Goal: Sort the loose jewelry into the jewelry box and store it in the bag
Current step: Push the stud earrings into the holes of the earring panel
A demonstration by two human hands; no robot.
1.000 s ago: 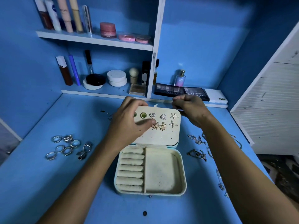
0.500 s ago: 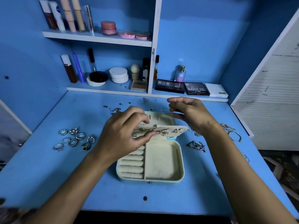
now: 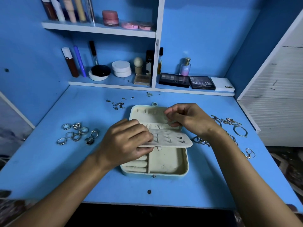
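A cream jewelry box (image 3: 187,163) lies open in the middle of the blue desk (image 3: 49,169). Its earring panel (image 3: 172,140) is folded down over the base, so only the pin backs of the earrings show. My left hand (image 3: 124,143) grips the panel's left edge. My right hand (image 3: 188,118) hovers over the open lid (image 3: 147,113) with fingers curled together; I cannot see whether it holds anything. Several loose rings (image 3: 77,133) lie to the left. Small earrings (image 3: 118,104) are scattered behind the box. Bracelets and chains (image 3: 229,126) lie to the right. No bag is in view.
Shelves at the back carry cosmetics, eyeshadow palettes (image 3: 201,82) and a perfume bottle (image 3: 185,67). A white slatted panel (image 3: 278,95) closes off the right side. The desk's front edge (image 3: 147,203) runs just below the box.
The earring panel stood upright showing the earrings; it has swung down towards me over the base. My right hand let go of it and now hangs over the lid.
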